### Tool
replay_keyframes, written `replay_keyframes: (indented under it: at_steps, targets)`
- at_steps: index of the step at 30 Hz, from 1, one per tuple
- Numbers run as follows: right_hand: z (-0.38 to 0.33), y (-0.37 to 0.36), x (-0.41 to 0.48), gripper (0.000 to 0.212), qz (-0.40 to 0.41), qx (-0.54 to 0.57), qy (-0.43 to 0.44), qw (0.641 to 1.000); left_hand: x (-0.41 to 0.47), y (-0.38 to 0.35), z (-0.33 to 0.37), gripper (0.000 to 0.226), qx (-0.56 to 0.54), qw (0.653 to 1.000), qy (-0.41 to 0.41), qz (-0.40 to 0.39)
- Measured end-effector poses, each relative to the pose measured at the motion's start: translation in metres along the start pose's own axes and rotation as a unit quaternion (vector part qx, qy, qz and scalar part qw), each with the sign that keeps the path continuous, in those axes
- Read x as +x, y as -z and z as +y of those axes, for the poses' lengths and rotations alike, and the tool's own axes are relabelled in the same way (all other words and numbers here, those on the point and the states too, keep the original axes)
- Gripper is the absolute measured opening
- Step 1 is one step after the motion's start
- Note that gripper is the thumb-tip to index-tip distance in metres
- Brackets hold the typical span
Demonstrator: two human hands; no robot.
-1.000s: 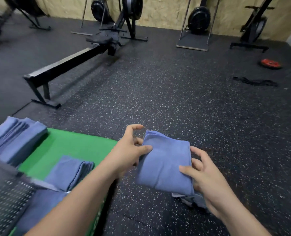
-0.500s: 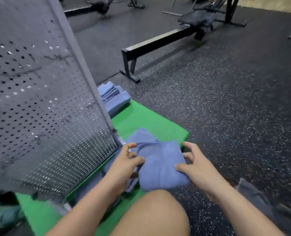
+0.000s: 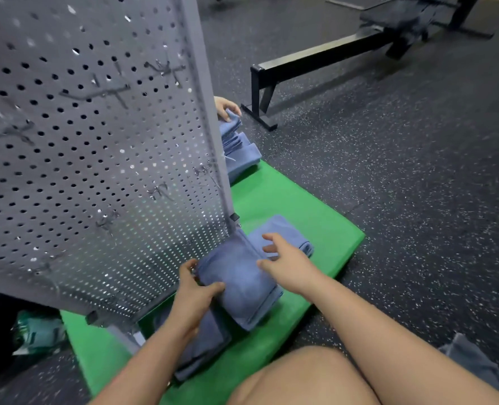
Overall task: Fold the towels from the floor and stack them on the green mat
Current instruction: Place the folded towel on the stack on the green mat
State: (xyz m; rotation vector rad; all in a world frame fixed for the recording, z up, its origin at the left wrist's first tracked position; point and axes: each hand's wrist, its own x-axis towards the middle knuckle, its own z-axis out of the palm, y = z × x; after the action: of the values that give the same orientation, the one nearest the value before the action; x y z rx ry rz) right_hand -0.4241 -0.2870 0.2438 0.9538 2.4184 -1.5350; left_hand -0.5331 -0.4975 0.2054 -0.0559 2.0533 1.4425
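Fingers (image 3: 186,270) on the left hand (image 3: 197,296) are curled round the left edge of the folded towel (image 3: 242,282) with the thumb clamped on top, so that side has a proper grip. The right hand (image 3: 287,268) is looser: fingers spread and only slightly bent, thumb resting on the towel's right side, not gripping anything.

The towel is a dusty blue, soft-looking and folded into a thick oblong, with the layered ends showing at the near end. Its long axis runs away from the person. The far end noses up to the bottom corner of the perforated panel (image 3: 96,141), and the near end points back toward their knee (image 3: 301,375).

It sits on a lower pile of towels (image 3: 207,349) about mid-way along the green mat (image 3: 301,206), though I can't tell if it's fully set down. A second folded towel (image 3: 283,229) lies just behind it, nearer the mat's right corner.

The mat is bright green and smooth, laid on a black rubber floor (image 3: 403,185) flecked with white, gym style. The grey metal panel stands tilted over the mat's left side and hides a good chunk of it. At the mat's far end there's another stack of blue towels (image 3: 241,154) with someone else's hand (image 3: 225,108) on top. Past that, the black rail of a rowing machine (image 3: 315,57) sits on the floor. A grey cloth (image 3: 470,361) lies on the floor off the mat, by the person's right arm.
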Motion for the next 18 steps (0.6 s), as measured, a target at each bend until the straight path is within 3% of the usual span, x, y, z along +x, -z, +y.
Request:
replay_keyframes:
  at_steps: [3, 9, 14, 18]
  targets:
    - [0.010, 0.007, 0.001, 0.072, -0.016, -0.070, -0.019, 0.997, 0.003, -0.002, -0.001, 0.095, 0.164, 0.986, -0.011, -0.013]
    - [0.057, 0.037, -0.031, 0.056, 0.021, -0.098, -0.055, 0.993, 0.011, -0.035, 0.013, 0.070, 0.292, 0.949, -0.116, 0.009]
    - [0.097, 0.068, -0.067, 0.047, 0.061, -0.073, -0.087, 0.992, -0.012, -0.097, 0.043, 0.025, 0.311, 0.930, -0.169, -0.101]
    - [0.138, 0.097, -0.104, 0.038, 0.098, -0.064, -0.111, 0.987, -0.033, -0.165, 0.060, 0.020, 0.343, 0.891, -0.219, -0.200]
